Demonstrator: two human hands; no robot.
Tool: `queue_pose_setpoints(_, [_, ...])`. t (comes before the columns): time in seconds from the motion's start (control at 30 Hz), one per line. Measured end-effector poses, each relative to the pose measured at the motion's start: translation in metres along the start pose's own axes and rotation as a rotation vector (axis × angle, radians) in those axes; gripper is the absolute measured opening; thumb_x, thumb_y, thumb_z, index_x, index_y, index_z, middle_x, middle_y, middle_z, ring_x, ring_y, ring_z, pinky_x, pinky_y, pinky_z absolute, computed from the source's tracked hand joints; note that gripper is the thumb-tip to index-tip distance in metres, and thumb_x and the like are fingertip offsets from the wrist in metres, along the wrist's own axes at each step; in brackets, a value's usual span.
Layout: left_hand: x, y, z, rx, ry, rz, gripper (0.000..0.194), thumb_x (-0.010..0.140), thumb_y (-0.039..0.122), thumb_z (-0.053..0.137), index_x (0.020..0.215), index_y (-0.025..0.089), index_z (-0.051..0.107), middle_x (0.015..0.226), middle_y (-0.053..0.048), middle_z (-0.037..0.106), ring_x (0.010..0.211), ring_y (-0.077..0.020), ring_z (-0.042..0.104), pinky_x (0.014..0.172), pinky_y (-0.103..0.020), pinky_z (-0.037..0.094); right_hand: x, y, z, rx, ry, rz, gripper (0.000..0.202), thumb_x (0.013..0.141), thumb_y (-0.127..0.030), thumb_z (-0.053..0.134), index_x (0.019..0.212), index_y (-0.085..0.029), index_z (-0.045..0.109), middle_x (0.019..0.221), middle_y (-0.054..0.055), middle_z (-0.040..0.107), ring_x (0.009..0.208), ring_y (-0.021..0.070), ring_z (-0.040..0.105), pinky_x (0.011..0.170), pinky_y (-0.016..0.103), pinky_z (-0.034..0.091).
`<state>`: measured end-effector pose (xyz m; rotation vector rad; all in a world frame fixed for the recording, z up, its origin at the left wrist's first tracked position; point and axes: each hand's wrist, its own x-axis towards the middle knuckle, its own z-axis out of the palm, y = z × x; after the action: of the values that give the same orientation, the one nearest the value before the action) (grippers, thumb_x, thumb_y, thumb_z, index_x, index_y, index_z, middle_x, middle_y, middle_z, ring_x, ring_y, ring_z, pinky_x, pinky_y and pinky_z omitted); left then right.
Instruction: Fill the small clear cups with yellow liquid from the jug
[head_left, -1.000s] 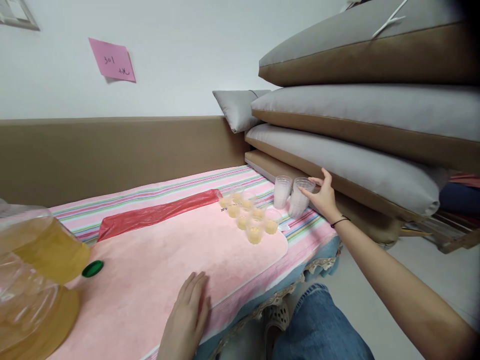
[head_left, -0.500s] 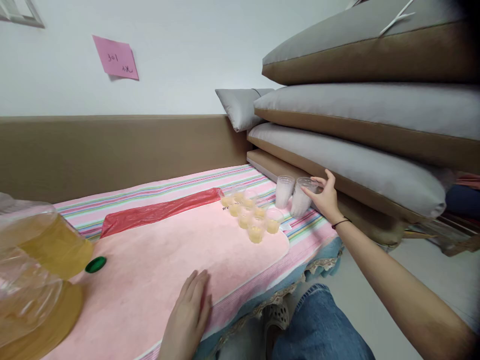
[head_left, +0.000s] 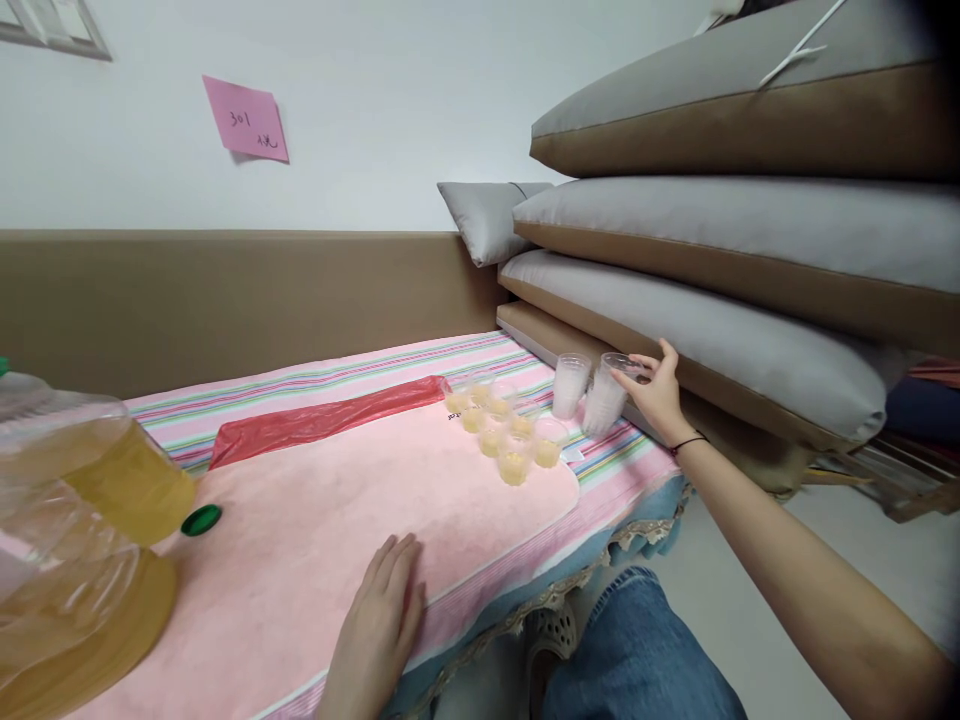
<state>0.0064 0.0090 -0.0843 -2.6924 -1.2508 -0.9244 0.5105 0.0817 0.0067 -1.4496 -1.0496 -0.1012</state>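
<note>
My right hand (head_left: 658, 395) reaches far to the right and its fingers pinch the rim of the nearer of two stacks of clear plastic cups (head_left: 603, 395). The other stack (head_left: 568, 385) stands just left of it. Beside them on the pink towel (head_left: 360, 520) sit several small cups of yellow liquid (head_left: 504, 430). My left hand (head_left: 377, 630) lies flat, fingers together, on the towel near the front edge. A large clear jug of yellow liquid (head_left: 71, 540) stands at the near left, with its green cap (head_left: 201, 519) lying next to it.
A red plastic bag (head_left: 322, 420) lies across the striped cloth (head_left: 352, 375). Stacked grey and brown cushions (head_left: 712, 300) crowd the right side right behind the cups. A brown panel and white wall with a pink note (head_left: 247, 118) stand at the back. My jeans-clad knee (head_left: 637, 650) is below the table edge.
My right hand has tipped the nearer cup stack slightly and lifted its rim a little. The view has shifted slightly; my left hand has stayed put.
</note>
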Motion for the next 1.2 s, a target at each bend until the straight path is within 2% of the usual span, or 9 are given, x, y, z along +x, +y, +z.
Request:
queue_pose_setpoints(0.1, [0.0,0.001,-0.001,0.014,0.003,-0.002,0.035,0.092,0.028,0.045,0.123,0.018,0.056,0.124,-0.011,0.067,0.12,-0.0282,0.061,0.094,-0.048,0.056,-0.002,-0.003,-0.001,-0.003,0.003,0.002,0.105,0.062,-0.046,0.08,0.145,-0.02,0.023,0.121,0.014,0.063,0.105,0.0275,0.065,0.093,0.048,0.049])
queue_pose_setpoints(0.2, [0.0,0.001,-0.002,0.027,0.003,0.007,0.035,0.092,0.028,0.045,0.123,0.017,0.056,0.124,-0.012,0.067,0.119,-0.0286,0.061,0.094,-0.048,0.056,0.002,-0.015,-0.002,0.006,0.016,-0.02,0.105,0.061,-0.044,0.08,0.144,-0.017,0.024,0.121,0.015,0.064,0.113,0.0282,0.062,0.097,0.048,0.047])
queue_pose_setpoints(0.4, [0.0,0.0,0.0,0.027,0.012,0.013,0.035,0.092,0.027,0.045,0.124,0.017,0.055,0.125,-0.012,0.066,0.12,-0.0285,0.06,0.095,-0.048,0.056,0.012,-0.065,-0.01,0.028,0.041,-0.075,0.103,0.06,-0.042,0.08,0.143,-0.017,0.024,0.124,0.015,0.062,0.121,0.0304,0.056,0.104,0.055,0.039])
queue_pose_setpoints(0.5, [-0.001,0.0,0.0,0.01,0.012,0.007,0.035,0.092,0.027,0.046,0.124,0.016,0.055,0.126,-0.012,0.065,0.121,-0.0289,0.059,0.097,-0.048,0.054,0.003,-0.095,-0.007,0.098,-0.014,-0.112,0.102,0.062,-0.042,0.08,0.143,-0.021,0.022,0.127,0.013,0.06,0.126,0.0285,0.052,0.108,0.055,0.035])
queue_pose_setpoints(0.63, [-0.001,0.004,-0.006,-0.015,-0.026,-0.024,0.036,0.091,0.026,0.046,0.125,0.015,0.054,0.127,-0.012,0.064,0.124,-0.0295,0.056,0.099,-0.048,0.052,-0.041,-0.127,0.019,0.266,-0.209,-0.114,0.1,0.065,-0.044,0.078,0.144,-0.026,0.018,0.128,0.011,0.059,0.127,0.0259,0.052,0.107,0.051,0.039])
queue_pose_setpoints(0.77, [-0.002,0.012,-0.019,-0.037,-0.104,-0.106,0.037,0.091,0.024,0.043,0.125,0.013,0.053,0.127,-0.014,0.063,0.124,-0.0296,0.055,0.103,-0.049,0.049,-0.114,-0.153,0.063,0.416,-0.457,-0.051,0.092,0.071,-0.044,0.075,0.143,-0.032,0.019,0.127,0.01,0.06,0.126,0.024,0.054,0.102,0.048,0.044])
queue_pose_setpoints(0.93, [-0.006,0.018,-0.038,-0.079,-0.23,-0.19,0.033,0.091,0.02,0.039,0.119,0.011,0.055,0.112,-0.015,0.068,0.103,-0.0273,0.065,0.09,-0.046,0.054,-0.197,-0.173,0.109,0.522,-0.685,0.029,0.09,0.071,-0.039,0.077,0.142,-0.032,0.022,0.133,0.013,0.057,0.128,0.0236,0.052,0.102,0.046,0.045])
queue_pose_setpoints(1.07, [-0.014,0.019,-0.047,-0.086,-0.249,-0.168,0.03,0.089,0.018,0.041,0.114,0.016,0.057,0.105,-0.012,0.071,0.095,-0.0247,0.067,0.083,-0.04,0.056,-0.233,-0.177,0.129,0.536,-0.759,0.075,0.089,0.071,-0.037,0.077,0.142,-0.029,0.025,0.132,0.014,0.057,0.128,0.0247,0.051,0.106,0.05,0.039])
queue_pose_setpoints(1.2, [-0.02,0.018,-0.052,-0.098,-0.239,-0.147,0.031,0.088,0.016,0.042,0.115,0.017,0.056,0.108,-0.012,0.07,0.098,-0.0242,0.067,0.084,-0.04,0.056,-0.249,-0.172,0.137,0.55,-0.775,0.085,0.091,0.071,-0.038,0.078,0.143,-0.028,0.024,0.135,0.015,0.055,0.13,0.025,0.05,0.108,0.05,0.036])
